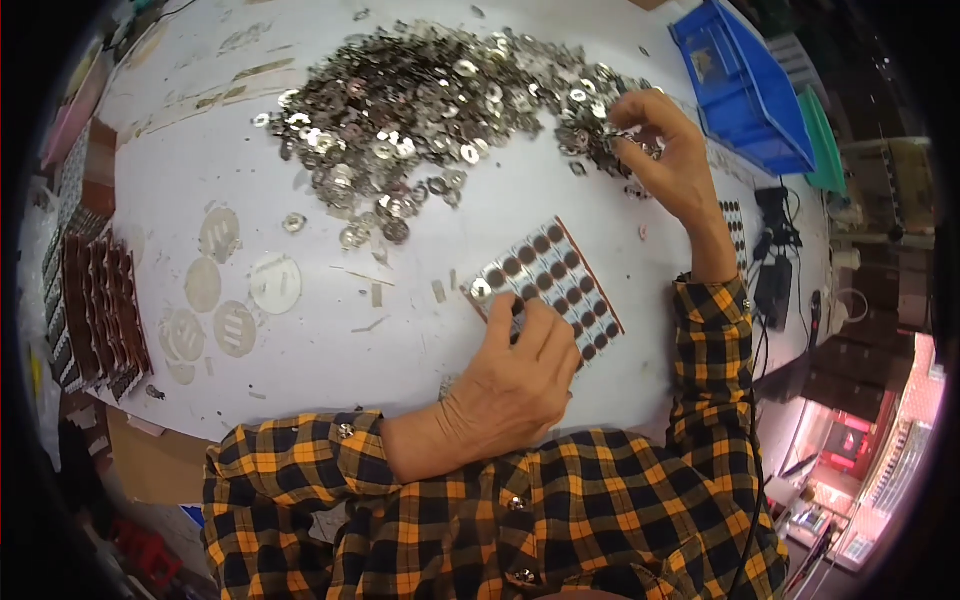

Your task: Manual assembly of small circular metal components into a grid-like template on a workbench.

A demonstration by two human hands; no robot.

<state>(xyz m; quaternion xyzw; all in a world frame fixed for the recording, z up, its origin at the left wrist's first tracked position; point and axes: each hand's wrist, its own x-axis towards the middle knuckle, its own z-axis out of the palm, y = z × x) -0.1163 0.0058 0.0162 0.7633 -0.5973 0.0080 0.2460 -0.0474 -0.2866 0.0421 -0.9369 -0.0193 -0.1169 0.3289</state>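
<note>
My left hand rests on the near left part of a sheet with rows of dark round spots. Its fingers are bent and drawn together at the sheet; what they pinch, if anything, is hidden. Just beyond its fingertips, a shiny silver disc lies at the sheet's left corner. At the right end of a large heap of small metal discs, my right hand has its thumb and fingers curled toward each other. Whatever small piece is at those fingertips is too small to make out.
Several pale round pieces lie at left. Stacked dark-spotted sheets stand along the left edge. A blue bin sits at the far right, with a green container beside it. Black adapters with cables lie at right.
</note>
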